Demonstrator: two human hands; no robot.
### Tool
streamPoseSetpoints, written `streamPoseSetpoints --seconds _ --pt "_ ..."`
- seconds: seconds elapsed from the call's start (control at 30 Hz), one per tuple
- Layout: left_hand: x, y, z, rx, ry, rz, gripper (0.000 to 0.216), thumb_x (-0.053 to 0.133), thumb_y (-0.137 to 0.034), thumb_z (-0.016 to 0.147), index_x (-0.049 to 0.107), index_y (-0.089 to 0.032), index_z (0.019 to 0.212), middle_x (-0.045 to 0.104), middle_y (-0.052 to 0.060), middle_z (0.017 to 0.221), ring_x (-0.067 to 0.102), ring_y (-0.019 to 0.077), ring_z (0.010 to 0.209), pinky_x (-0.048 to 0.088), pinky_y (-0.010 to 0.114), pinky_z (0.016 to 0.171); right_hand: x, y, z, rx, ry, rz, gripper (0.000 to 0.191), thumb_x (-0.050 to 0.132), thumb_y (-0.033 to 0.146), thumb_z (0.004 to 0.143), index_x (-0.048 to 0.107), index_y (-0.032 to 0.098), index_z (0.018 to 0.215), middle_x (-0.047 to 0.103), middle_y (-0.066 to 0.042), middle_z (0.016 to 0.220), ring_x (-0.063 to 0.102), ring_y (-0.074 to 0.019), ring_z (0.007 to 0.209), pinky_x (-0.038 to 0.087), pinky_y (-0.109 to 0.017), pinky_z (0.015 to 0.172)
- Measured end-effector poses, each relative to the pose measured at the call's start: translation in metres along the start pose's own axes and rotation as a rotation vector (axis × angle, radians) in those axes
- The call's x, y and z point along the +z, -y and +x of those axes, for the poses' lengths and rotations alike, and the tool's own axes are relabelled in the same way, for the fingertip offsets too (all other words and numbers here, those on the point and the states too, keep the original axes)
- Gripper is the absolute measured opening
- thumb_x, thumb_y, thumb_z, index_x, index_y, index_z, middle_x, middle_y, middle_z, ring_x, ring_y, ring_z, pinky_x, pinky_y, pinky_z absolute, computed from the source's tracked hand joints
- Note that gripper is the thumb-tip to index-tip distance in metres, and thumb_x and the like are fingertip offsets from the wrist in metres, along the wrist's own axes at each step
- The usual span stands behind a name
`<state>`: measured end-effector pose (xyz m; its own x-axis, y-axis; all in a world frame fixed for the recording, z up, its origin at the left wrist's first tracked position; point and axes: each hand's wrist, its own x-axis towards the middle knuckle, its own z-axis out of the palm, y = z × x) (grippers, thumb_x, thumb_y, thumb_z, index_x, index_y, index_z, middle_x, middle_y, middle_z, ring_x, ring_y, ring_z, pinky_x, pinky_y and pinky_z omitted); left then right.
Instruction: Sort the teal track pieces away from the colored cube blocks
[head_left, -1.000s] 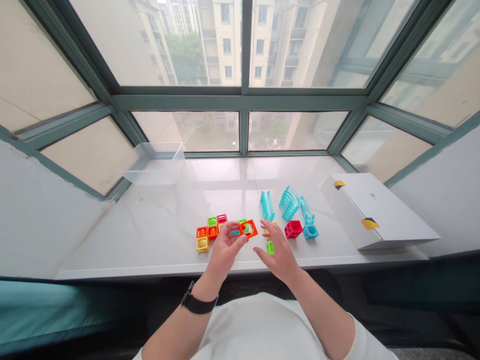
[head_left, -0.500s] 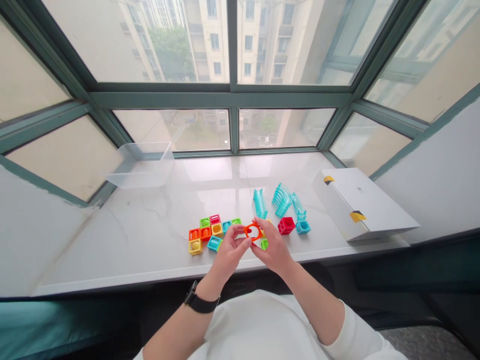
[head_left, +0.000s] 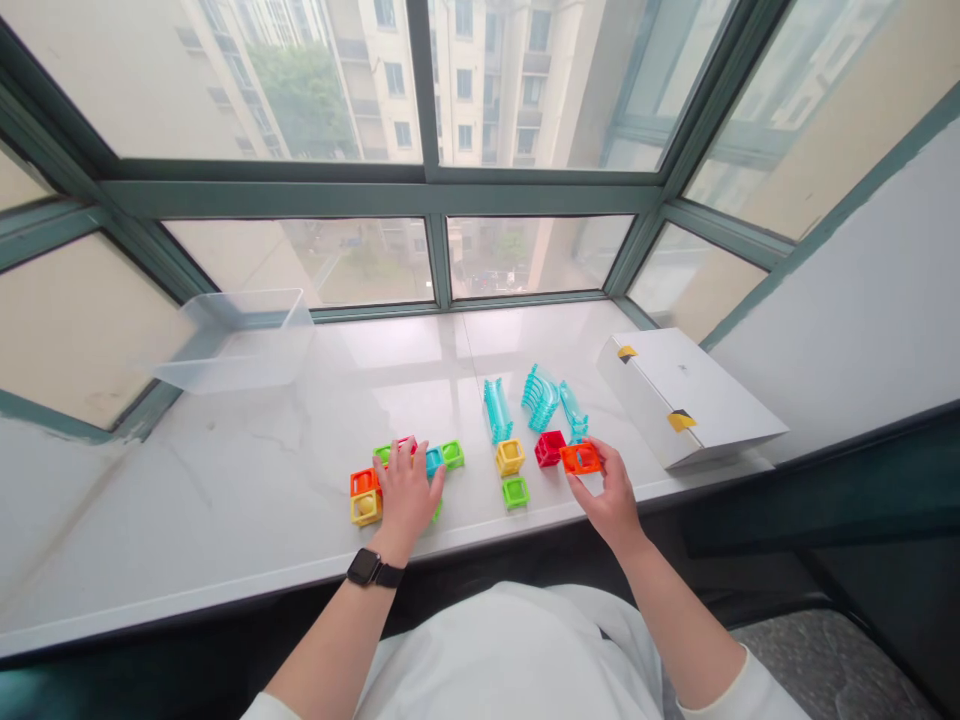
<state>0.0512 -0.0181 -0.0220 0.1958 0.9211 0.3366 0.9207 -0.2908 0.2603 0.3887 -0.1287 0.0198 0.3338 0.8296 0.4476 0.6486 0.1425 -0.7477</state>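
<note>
Our right grip (head_left: 613,500) is closed around the near-right side of a square, frame-like orange plastic block (head_left: 581,459), thumb below and fingers above, at the right of the toy pieces on a glossy white marble-patterned windowsill (head_left: 255,480). The orange block appears just beside a red openwork plastic cube (head_left: 550,449); we cannot tell whether the two touch. Our left grip (head_left: 405,495) is spread, fingers apart and pointing away from us, over a cluster of coloured plastic blocks; whether the fingertips touch them, we cannot tell. At the edges of that cluster we see an orange cube (head_left: 364,483), a yellow cube (head_left: 366,508) in front of it, and a bright green block (head_left: 452,454) beside a blue one (head_left: 435,460); our hand hides much of the rest. Between our hands, a yellow hollow cube (head_left: 510,457) sits behind a green hollow cube (head_left: 515,492). Farther back lie a straight translucent turquoise channel (head_left: 497,410), a curved ribbed turquoise piece (head_left: 540,398) and a narrow turquoise piece (head_left: 574,408), whose near end lies close to our right fingers.
</note>
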Motion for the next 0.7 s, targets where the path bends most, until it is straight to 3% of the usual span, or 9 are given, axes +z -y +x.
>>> streamPoseSetpoints --seconds 0.13,0.27,0.47,0.7 --pt "0.01 0.002 -0.002 -0.03 0.042 0.081 0.056 0.049 -0.045 0.102 0.053 -0.012 0.148 0.05 0.022 0.158 0.036 0.0436 0.151 0.016 0.073 0.124 -0.004 -0.031 -0.014 0.017 0.006 -0.055 0.058 0.072 0.041 0.091 0.051 0.023 0.143 0.062 -0.013 0.13 0.066 -0.0298 0.117 0.057 -0.049 0.104" --pt "0.009 0.002 -0.002 -0.021 0.062 0.098 0.054 0.046 -0.044 0.102 0.056 -0.013 0.145 0.049 0.021 0.159 0.036 0.0421 0.151 0.019 0.07 0.124 0.007 -0.052 -0.03 0.022 0.09 -0.084 0.057 0.07 0.039 0.092 0.05 0.023 0.143 0.061 -0.014 0.132 0.064 -0.0315 0.121 0.056 -0.052 0.105" --pt "0.007 0.002 -0.001 -0.036 0.074 0.071 0.051 0.047 -0.043 0.102 0.059 -0.015 0.143 0.05 0.021 0.158 0.036 0.0413 0.151 0.02 0.07 0.124 0.029 -0.063 -0.043 0.039 0.204 -0.098 0.056 0.067 0.037 0.092 0.05 0.022 0.143 0.059 -0.014 0.135 0.062 -0.0319 0.127 0.054 -0.052 0.108" --pt "0.007 0.002 -0.001 -0.033 0.068 0.082 0.05 0.048 -0.043 0.102 0.059 -0.015 0.142 0.049 0.02 0.158 0.036 0.0407 0.151 0.02 0.068 0.125 0.037 -0.071 -0.046 0.026 0.221 -0.141 0.055 0.066 0.036 0.091 0.052 0.021 0.142 0.062 -0.014 0.134 0.062 -0.0325 0.126 0.053 -0.054 0.11"
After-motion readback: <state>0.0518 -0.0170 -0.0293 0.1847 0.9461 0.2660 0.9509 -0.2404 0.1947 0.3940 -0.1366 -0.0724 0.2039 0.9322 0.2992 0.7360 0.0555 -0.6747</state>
